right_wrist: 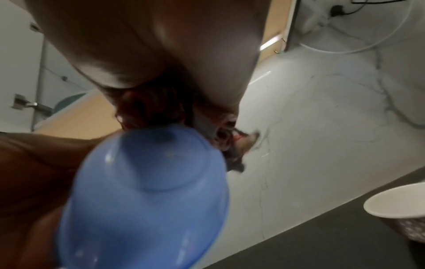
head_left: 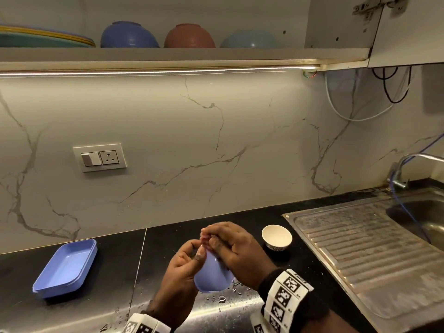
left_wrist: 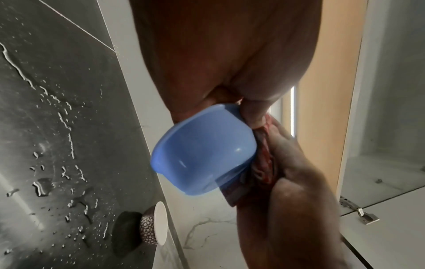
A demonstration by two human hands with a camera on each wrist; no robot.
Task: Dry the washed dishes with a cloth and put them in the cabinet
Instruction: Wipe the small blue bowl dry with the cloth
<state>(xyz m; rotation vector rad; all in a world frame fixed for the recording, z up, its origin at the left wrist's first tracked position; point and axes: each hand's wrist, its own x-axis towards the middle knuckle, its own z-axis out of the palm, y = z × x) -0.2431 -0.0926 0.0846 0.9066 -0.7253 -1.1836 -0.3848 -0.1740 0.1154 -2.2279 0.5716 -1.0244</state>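
The step in hand seems to be the drying of one dish. The left hand (head_left: 186, 265) holds a small round blue plastic bowl (head_left: 212, 275) above the bench, its fingers (left_wrist: 253, 113) curled on the rim. The right hand (head_left: 236, 249) has its fingers (head_left: 217, 233) closed around a bunched reddish patterned cloth (left_wrist: 262, 163), which is pressed on the bowl at its mouth side. In my judgement, the next move calls for turning the bowl against the cloth until no water remains, then lifting it to the open cabinet shelf (head_left: 168, 57) far above the fingers.

Just below the fingers, the black stone bench (head_left: 72, 308) carries many water drops. Near the right fingers, a little behind them, stands a small white cup with a dotted dark base (head_left: 276, 237), probably also to be dried. Further right of it lies the ribbed steel draining board (head_left: 360, 248) with the sink and tap behind. Well apart on the left of the fingers rests a rectangular blue plastic tray (head_left: 66, 269).

Behind is a wall of white marble pattern with a switch and socket plate (head_left: 99, 157). On the shelf stand stacked plates (head_left: 45, 37) and three bowls turned upside down: blue (head_left: 129, 36), brown (head_left: 189, 36) and pale blue (head_left: 249, 40).
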